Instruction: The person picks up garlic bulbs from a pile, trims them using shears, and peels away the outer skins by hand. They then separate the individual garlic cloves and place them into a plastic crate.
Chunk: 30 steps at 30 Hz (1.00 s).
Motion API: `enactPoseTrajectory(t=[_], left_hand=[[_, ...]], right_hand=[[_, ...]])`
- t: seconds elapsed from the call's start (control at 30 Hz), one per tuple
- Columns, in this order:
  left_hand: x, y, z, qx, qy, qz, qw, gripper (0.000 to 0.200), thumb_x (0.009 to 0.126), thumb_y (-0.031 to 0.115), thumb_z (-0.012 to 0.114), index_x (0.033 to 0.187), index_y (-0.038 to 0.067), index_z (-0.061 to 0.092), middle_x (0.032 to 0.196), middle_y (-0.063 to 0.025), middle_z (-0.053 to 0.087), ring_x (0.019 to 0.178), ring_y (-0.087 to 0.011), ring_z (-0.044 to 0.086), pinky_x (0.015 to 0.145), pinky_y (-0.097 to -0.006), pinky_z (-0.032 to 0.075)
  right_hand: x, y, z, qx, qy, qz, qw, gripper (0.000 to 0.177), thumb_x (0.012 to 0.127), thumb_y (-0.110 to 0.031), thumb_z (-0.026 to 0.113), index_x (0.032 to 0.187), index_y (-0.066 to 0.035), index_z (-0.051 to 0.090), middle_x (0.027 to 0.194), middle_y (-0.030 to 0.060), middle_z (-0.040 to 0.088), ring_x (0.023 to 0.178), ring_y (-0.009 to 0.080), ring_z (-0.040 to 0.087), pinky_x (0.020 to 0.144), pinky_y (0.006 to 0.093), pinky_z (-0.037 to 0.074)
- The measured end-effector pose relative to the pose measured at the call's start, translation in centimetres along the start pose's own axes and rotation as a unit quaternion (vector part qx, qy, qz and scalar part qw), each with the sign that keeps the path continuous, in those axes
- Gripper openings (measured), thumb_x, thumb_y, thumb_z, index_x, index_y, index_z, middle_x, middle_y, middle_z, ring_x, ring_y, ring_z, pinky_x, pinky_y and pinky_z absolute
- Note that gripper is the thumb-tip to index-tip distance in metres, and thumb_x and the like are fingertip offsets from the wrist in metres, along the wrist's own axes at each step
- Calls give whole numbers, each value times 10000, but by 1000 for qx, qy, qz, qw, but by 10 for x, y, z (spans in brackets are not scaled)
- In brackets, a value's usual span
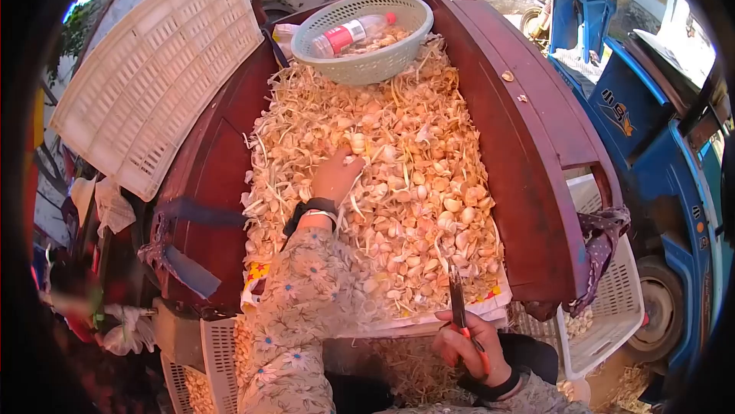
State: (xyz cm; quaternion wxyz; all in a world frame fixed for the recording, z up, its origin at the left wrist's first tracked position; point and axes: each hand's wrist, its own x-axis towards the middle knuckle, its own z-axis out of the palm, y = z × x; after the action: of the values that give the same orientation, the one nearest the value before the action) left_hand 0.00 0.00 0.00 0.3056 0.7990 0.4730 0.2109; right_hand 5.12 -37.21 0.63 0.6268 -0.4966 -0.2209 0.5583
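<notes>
A thick layer of garlic cloves, skins and dry stems (413,184) fills the dark red cart bed. My left hand (337,175) reaches into the middle of the pile, its fingertips closed around a pale garlic piece (354,160), with a whitish bulb (357,142) just beyond them. At the near edge of the bed, my right hand (476,346) grips a tool with red-orange handles and a dark blade (457,299). The blade points away from me, over the near edge of the garlic.
A grey-green basket (367,71) holding a bottle (352,34) sits at the far end. Red side walls (528,161) flank the pile. A white crate (164,77) leans at left; another crate (620,291) stands low at right, near a blue vehicle (666,184).
</notes>
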Motion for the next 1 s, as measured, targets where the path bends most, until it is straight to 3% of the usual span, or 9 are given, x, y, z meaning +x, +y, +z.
enactPoseTrajectory(t=[0.03,0.13,0.23,0.27,0.5,0.53,0.67,0.73,1.0], left_hand=[[-16,9,11,39,-28,-1,999,511,727,376,583,1170,130,523,1174,-171,522,1090,-330,467,884,-378,383],[-42,20,7,108,20,153,982,477,762,335,578,1190,136,507,1092,-148,551,981,-305,492,885,-381,368],[-95,22,18,160,29,219,962,445,769,314,578,1187,180,505,1042,-98,569,1086,-307,461,854,-399,372],[-107,23,16,141,5,232,963,436,793,308,563,1205,189,484,1029,-109,551,1124,-313,423,907,-449,310],[-178,9,-2,90,-55,320,942,367,822,238,545,1184,189,507,1261,-111,433,1235,-316,296,989,-555,131],[-191,13,-10,112,-34,309,944,356,799,133,571,1154,145,537,1281,-116,418,1209,-311,345,1006,-456,208],[-194,-27,-40,-91,71,207,971,237,766,69,584,998,104,620,1168,-151,510,1084,-318,474,898,-353,382],[-186,-67,-58,88,152,179,968,268,756,76,589,1024,60,594,1141,-176,521,1046,-314,501,868,-365,405],[-138,-88,-79,51,135,18,989,409,743,78,617,1136,20,518,1031,-141,583,901,-236,578,784,-312,455]], right_hand=[[-1,-5,0,-8,18,10,1000,332,855,-154,564,1152,-26,489,730,37,600,472,24,421,442,171,351],[16,2,8,-5,34,-29,999,313,851,-160,573,1124,-23,505,722,30,595,478,21,420,446,161,343],[6,7,14,-25,48,-16,998,302,852,-161,568,1108,-16,502,714,35,587,488,25,435,452,170,353],[8,10,17,-38,45,-21,998,295,858,-157,552,1104,-6,494,707,56,588,473,35,441,441,181,363],[2,25,41,-53,33,-35,997,289,845,-177,576,1080,-19,518,686,59,590,439,23,422,403,169,337],[1,28,42,-61,32,-34,997,294,843,-177,579,1083,-20,517,686,57,590,437,21,419,402,168,335],[-2,34,49,-62,32,-41,997,305,834,-185,594,1083,-22,523,679,45,589,433,13,408,401,164,322],[-1,34,52,-61,33,-47,996,303,834,-187,595,1078,-23,527,678,42,590,432,11,405,401,163,319],[3,31,54,-61,32,-33,997,307,831,-182,600,1083,-23,527,691,31,596,428,7,398,400,158,311]])
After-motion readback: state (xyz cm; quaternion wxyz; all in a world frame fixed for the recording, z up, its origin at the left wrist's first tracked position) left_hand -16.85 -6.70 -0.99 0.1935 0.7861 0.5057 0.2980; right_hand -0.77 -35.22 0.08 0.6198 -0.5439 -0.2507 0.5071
